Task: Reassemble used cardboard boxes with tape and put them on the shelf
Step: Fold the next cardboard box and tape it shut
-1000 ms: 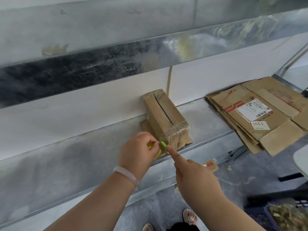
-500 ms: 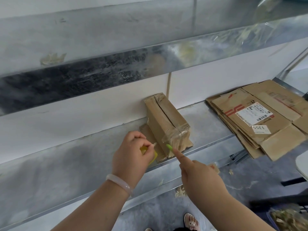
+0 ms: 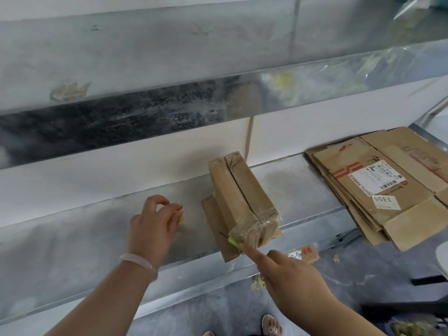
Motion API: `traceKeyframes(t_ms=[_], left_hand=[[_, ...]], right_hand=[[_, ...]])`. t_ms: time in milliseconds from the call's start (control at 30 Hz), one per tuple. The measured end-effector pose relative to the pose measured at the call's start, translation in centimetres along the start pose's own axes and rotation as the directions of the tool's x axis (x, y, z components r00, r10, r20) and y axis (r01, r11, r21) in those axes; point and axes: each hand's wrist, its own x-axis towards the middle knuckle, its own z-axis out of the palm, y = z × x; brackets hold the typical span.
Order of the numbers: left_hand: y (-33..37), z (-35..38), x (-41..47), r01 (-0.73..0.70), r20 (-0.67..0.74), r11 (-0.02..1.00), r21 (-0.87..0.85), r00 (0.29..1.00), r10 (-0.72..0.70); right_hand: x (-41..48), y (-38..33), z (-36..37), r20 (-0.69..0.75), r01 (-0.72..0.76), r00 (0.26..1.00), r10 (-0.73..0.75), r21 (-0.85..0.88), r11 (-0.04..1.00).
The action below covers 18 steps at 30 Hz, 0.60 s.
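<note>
Head view. Small brown cardboard box [image 3: 242, 200], near end wrapped in clear tape, lies on the grey metal shelf [image 3: 84, 238], with a flat cardboard piece under it. One box looks assembled, sealed and shelved. The stack of flattened brown cardboard boxes [image 3: 378, 190] further right on the shelf is not yet rebuilt, so most of the job is left.

Right hand [image 3: 291, 270]: index finger straight, its green-nailed tip pressing the box's taped near corner, other fingers curled in.

Left hand [image 3: 152, 226]: fingers curled over a small yellow object [image 3: 180, 217] on the shelf; gripping it or only covering it, cannot tell. Pale bracelet [image 3: 138, 261] at the wrist.

Against half a second ago: the left hand has gone from the box's near end to the shelf at left, apart from the box. The right fingertip has stayed put.
</note>
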Motion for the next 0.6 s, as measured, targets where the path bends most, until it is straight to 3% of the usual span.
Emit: traceKeyframes(t_ms=[167, 267, 400, 533, 600], left_hand=[[-0.7, 1.1, 0.3, -0.016, -0.069, 0.993, 0.119, 0.997, 0.024], [-1.0, 2.1, -0.3, -0.04, -0.077, 0.987, 0.158, 0.996, 0.052], [-1.7, 3.4, -2.4, 0.022, -0.025, 0.987, 0.161, 1.0, -0.018], [-2.6, 3.8, -3.5, 0.034, 0.111, 0.976, 0.214, 0.992, -0.059], [-2.4, 3.7, -3.8, 0.044, 0.162, 0.976, 0.215, 0.984, -0.08]], right_hand=[[3.1, 2.0, -0.9, 0.029, 0.119, 0.993, -0.116, -0.175, 0.977], [4.3, 3.5, -0.4, 0.052, 0.227, 0.974, -0.221, -0.135, 0.965], [2.8, 5.8, -0.7, 0.066, 0.364, 0.931, -0.36, -0.056, 0.93], [-2.0, 10.1, -1.4, -0.031, 0.34, 0.941, -0.338, 0.107, 0.934], [-4.5, 12.7, -1.9, -0.131, 0.223, 0.97, -0.205, 0.138, 0.965]])
